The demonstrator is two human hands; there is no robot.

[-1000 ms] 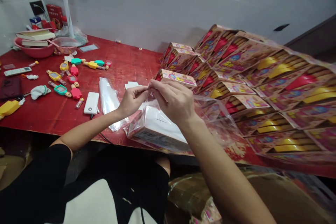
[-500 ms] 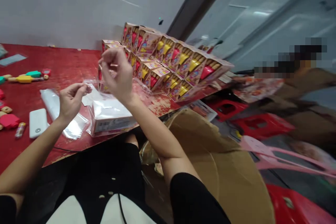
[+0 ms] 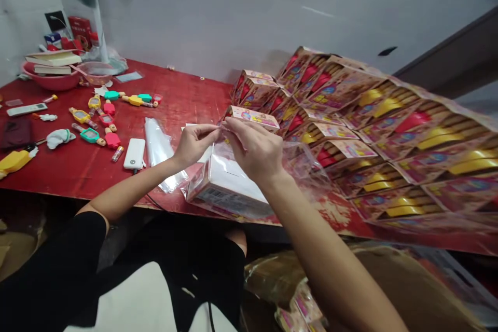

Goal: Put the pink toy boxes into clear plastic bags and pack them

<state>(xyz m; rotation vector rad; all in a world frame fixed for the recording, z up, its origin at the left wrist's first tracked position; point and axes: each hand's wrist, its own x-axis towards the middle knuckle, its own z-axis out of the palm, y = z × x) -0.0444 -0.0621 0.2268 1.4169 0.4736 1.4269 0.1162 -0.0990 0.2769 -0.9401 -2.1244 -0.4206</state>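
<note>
My left hand (image 3: 196, 144) and my right hand (image 3: 257, 151) meet above a white-topped box (image 3: 237, 179), their fingertips pinched close together. Whatever is between the fingertips is too small to make out. The box lies near the table's front edge inside a clear plastic bag (image 3: 202, 179), with a printed barcode on its front side. Left of it, a stack of flat clear plastic bags (image 3: 157, 148) lies on the table. Loose clear plastic (image 3: 305, 161) spreads out to the right of my right hand.
Stacked printed boxes (image 3: 350, 129) with red and yellow contents fill the right of the red table (image 3: 175, 83). A white power bank (image 3: 134, 154), several colourful toys (image 3: 91, 135) and a pink basin (image 3: 52, 80) lie left. An open cardboard carton (image 3: 389, 275) stands below right.
My view has swung left, showing more of the table's left side. My hands were apart, the right raised higher; now they have come together above the bagged box.
</note>
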